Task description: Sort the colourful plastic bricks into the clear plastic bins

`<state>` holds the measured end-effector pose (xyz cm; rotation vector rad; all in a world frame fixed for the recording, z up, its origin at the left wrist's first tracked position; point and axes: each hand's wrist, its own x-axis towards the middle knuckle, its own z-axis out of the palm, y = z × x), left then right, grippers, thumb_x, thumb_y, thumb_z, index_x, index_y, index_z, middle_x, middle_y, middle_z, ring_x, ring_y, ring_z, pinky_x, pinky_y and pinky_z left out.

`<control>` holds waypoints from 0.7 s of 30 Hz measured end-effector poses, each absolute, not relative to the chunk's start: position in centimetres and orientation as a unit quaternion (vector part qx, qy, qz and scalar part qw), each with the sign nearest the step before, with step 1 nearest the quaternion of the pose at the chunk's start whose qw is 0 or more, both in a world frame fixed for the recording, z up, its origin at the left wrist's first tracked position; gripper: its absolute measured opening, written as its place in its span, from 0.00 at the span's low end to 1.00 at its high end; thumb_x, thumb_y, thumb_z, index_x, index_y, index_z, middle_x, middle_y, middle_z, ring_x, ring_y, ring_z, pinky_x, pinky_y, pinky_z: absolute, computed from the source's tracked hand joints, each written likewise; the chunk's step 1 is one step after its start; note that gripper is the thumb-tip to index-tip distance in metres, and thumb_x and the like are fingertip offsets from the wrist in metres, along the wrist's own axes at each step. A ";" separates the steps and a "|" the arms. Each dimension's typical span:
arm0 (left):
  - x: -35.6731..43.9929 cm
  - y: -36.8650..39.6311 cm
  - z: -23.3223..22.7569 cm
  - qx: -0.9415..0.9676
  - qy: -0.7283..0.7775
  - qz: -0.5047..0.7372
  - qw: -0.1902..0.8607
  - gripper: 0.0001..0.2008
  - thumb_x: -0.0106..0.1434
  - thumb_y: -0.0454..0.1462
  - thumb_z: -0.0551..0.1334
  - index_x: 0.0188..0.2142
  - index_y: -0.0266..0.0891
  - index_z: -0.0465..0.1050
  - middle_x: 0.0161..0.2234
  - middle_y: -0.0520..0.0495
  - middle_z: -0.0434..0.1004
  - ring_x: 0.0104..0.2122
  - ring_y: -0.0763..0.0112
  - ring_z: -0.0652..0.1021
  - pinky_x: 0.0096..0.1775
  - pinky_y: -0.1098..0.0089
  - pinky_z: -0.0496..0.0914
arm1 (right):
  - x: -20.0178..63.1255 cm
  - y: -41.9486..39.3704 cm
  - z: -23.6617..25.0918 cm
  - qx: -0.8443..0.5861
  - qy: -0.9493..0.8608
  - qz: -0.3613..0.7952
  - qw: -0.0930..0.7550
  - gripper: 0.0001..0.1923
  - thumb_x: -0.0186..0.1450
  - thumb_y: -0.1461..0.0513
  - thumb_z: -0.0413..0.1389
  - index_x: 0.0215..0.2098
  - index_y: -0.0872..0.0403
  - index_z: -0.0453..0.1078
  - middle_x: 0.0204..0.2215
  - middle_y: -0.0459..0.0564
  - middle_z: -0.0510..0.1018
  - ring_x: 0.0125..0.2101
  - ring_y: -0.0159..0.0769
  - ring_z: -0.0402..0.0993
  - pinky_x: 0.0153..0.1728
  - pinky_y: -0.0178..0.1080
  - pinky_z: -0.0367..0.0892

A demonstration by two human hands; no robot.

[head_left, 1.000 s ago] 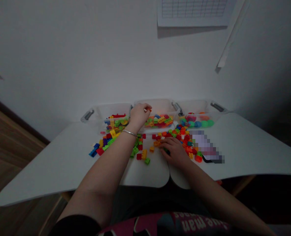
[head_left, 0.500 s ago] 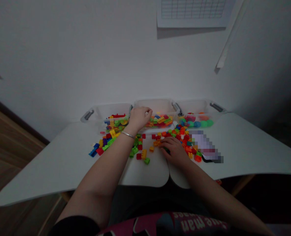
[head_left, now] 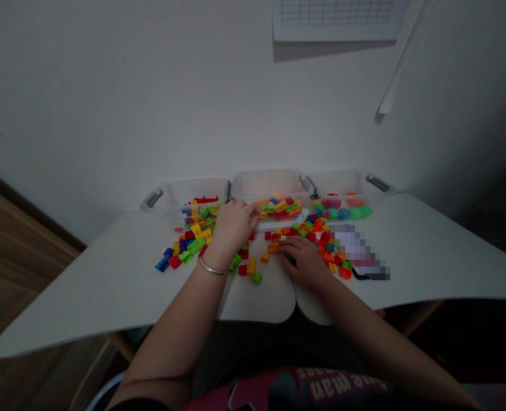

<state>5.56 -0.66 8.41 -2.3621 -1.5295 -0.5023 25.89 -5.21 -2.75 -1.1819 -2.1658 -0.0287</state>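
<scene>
1. Left grip (head_left: 234,225): fingers curled nearly closed by the front of the middle clear plastic box (head_left: 266,182); I cannot tell whether anything is pinched inside.
2. Right grip (head_left: 304,260): fingers loosely bent at the small orange plastic bricks (head_left: 272,248) on the white, smooth, round-cornered desk (head_left: 256,305); contact or hold is unclear.
3. Already boxed: mixed coloured bricks in the middle box and in the left clear plastic box (head_left: 197,188); rounded, glossy-looking green pieces (head_left: 355,213) in the right clear plastic box (head_left: 337,184).
4. Lying loose: a multicoloured brick heap (head_left: 196,245) on the left, another multicoloured brick heap (head_left: 327,258) on the right, and stray bricks between, including a studded yellow block (head_left: 251,266). Judging by these, much is unboxed.
5. Shapes: blocky, hard-edged, studded bricks; thin-walled, see-through boxes with grey handles.
</scene>
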 end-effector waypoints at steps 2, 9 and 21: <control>5.5 -0.9 7.2 -0.821 -0.544 -0.108 0.133 0.12 0.67 0.40 0.57 0.41 0.38 0.78 0.41 0.39 0.79 0.45 0.54 0.76 0.47 0.58 0.67 | 25.9 -5.2 -2.7 -0.454 -0.828 -0.010 0.327 0.10 0.65 0.64 0.55 0.43 0.53 0.77 0.47 0.54 0.80 0.51 0.44 0.72 0.56 0.51 0.65; 5.6 -0.2 4.0 -0.826 -0.546 -0.039 0.133 0.13 0.66 0.37 0.56 0.41 0.36 0.78 0.42 0.35 0.79 0.44 0.52 0.77 0.45 0.57 0.67 | 25.9 -5.2 -2.6 -0.452 -0.831 -0.007 0.324 0.11 0.65 0.65 0.54 0.43 0.52 0.76 0.47 0.53 0.79 0.50 0.43 0.72 0.56 0.50 0.65; 6.0 -0.2 3.9 -0.831 -0.537 -0.041 0.141 0.14 0.66 0.34 0.54 0.41 0.34 0.78 0.39 0.34 0.80 0.43 0.52 0.77 0.47 0.55 0.65 | 25.7 -5.3 -2.6 -0.461 -0.830 -0.014 0.314 0.11 0.64 0.65 0.55 0.44 0.53 0.76 0.48 0.53 0.79 0.50 0.44 0.71 0.56 0.51 0.64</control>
